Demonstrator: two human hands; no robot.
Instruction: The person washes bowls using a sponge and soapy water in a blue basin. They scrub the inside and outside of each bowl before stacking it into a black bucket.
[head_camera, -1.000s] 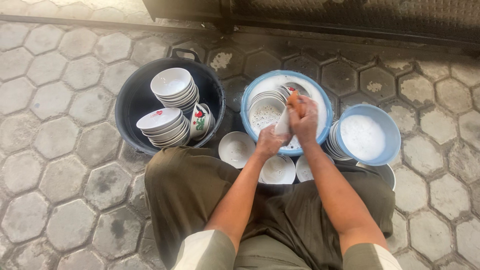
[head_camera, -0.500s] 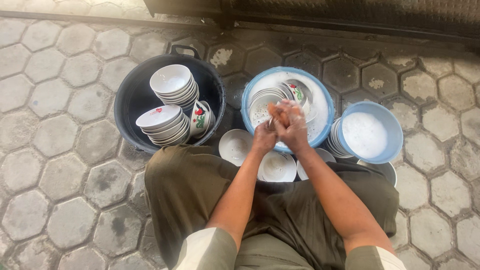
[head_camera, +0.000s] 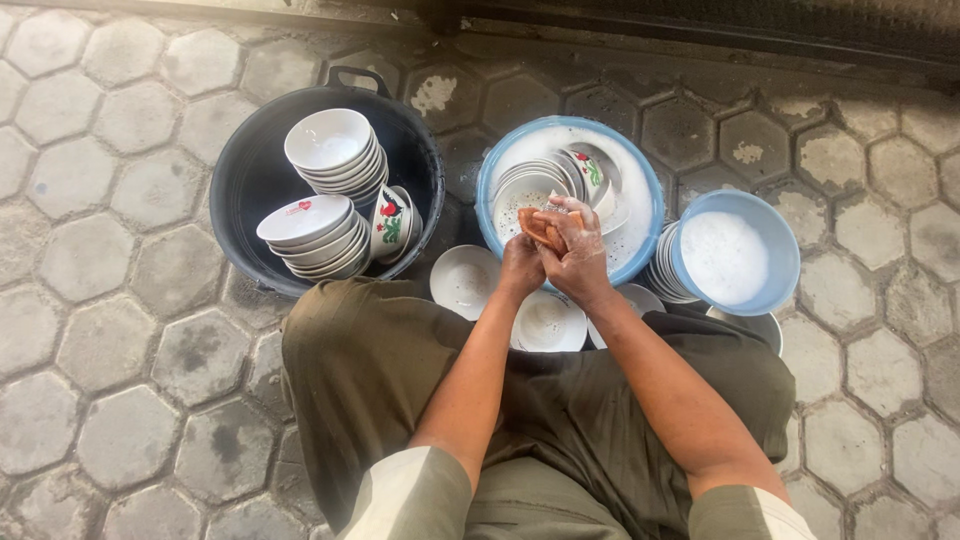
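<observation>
Orange sponge squeezed between both hands above the near rim of the blue soapy basin. Left hand and right hand press together, fingers curled around it. Soiled white bowls lie just below the hands; black tub of stacked bowls sits left, smaller blue basin right.
</observation>
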